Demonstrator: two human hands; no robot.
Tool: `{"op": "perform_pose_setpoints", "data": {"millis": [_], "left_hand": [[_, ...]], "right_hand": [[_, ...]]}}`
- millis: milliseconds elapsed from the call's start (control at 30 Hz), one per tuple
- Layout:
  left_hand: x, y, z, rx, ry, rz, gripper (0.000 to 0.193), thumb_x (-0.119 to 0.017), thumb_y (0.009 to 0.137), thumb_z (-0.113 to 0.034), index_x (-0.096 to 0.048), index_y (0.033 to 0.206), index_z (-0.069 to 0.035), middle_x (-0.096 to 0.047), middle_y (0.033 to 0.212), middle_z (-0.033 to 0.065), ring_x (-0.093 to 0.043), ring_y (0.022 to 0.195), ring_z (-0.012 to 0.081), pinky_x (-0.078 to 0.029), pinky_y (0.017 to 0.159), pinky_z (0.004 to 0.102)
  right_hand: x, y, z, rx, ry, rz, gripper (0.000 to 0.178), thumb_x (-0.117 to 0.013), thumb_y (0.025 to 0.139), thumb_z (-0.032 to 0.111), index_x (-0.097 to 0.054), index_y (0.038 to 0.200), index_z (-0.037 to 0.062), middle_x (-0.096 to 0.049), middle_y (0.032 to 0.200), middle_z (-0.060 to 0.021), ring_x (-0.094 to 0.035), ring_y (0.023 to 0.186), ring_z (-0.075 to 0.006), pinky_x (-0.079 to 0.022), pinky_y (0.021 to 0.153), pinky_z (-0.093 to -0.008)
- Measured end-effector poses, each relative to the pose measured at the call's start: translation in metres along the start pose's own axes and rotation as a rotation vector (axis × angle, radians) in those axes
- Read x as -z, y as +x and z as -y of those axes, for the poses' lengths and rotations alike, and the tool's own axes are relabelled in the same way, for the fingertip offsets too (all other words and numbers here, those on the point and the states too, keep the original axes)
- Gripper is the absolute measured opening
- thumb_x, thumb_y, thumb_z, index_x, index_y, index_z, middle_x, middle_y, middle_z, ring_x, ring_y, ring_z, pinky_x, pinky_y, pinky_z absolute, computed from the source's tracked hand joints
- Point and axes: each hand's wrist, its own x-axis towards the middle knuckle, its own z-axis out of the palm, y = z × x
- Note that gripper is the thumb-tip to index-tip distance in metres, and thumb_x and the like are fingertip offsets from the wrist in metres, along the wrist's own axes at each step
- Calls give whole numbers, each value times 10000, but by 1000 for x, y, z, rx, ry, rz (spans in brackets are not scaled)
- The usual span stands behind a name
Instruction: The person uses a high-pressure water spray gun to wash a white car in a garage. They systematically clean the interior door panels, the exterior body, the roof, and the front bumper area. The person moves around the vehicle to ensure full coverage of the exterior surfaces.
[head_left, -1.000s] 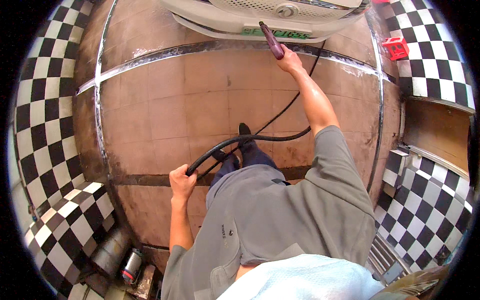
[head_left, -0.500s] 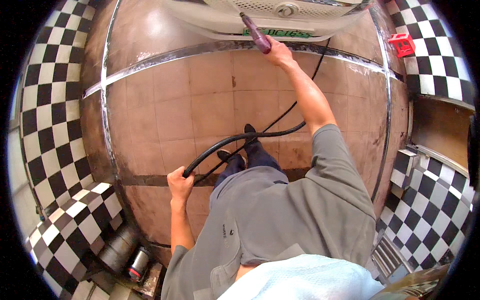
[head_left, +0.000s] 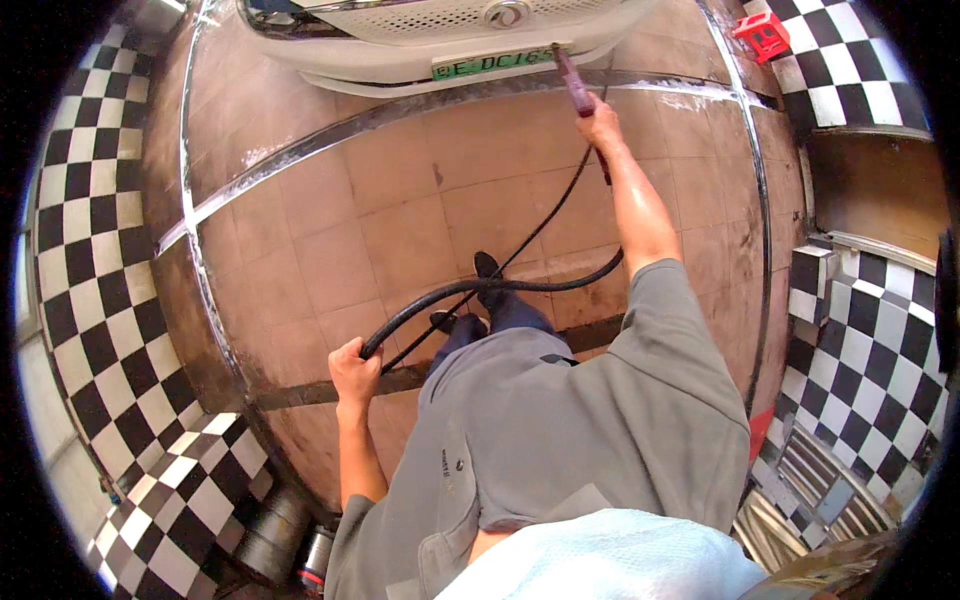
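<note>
My right hand [head_left: 600, 124] reaches forward, closed round the grip of a purplish spray gun [head_left: 574, 82]. The gun's tip points at the right end of a green number plate [head_left: 490, 64] on the front of a white car [head_left: 350, 74]. From below my right hand, a thick black hose [head_left: 470, 288] sags across to my left hand [head_left: 354, 370]. My left hand is wrapped round this hose near my left hip. A thinner black hose [head_left: 545, 222] runs slantwise from near the car toward my left hand, passing over my feet.
Brown floor tiles [head_left: 400, 235] lie between me and the car, crossed by pale strips. Black-and-white checked walls [head_left: 100, 260] stand on both sides. A red plastic crate [head_left: 762, 37] is at the far right, and a metal cylinder [head_left: 316, 555] at the lower left.
The spray gun has moved right along the car's front, from pointing up-left at the grille to the plate's right end. More of the car shows. My left hand still grips the hose.
</note>
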Motion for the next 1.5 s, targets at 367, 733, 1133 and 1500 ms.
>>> {"op": "perform_pose_setpoints", "data": {"millis": [367, 733, 1133, 1500], "left_hand": [[-4, 14, -15, -43, -6, 75, 352, -709, 703, -141, -414, 567, -6, -402, 545, 205, -389, 464, 345, -336, 455, 374], [-3, -33, 16, -26, 54, 92, 423, -722, 766, -221, -429, 556, -2, -404, 549, 214, -382, 468, 365, -322, 449, 388], [32, -78, 96, -152, -25, 80, 299, -710, 712, -154, -492, 588, 9, -454, 567, 214, -451, 471, 341, -366, 467, 377], [45, -154, 176, -133, -181, 164, 317, -717, 688, -162, -467, 574, -4, -418, 540, 207, -394, 443, 328, -351, 445, 375]], "right_hand": [[7, -31, -35, 154, 169, -13, 615, -674, 723, 163, -506, 1315, 155, -625, 1147, -188, -590, 1073, -354, -478, 903, -401], [-1, -129, -172, -279, 600, -224, 204, -701, 739, 122, -626, 862, -22, -625, 688, -70, -571, 547, -154, -460, 501, -318], [-84, -300, 5, 82, 212, 319, 642, -695, 722, 79, -492, 1327, 155, -656, 1105, -157, -636, 1001, -268, -495, 854, -378], [-93, -396, 79, 514, 209, 399, 690, -710, 714, 114, -469, 1357, 188, -646, 1118, -173, -624, 1034, -306, -492, 871, -370]]}}
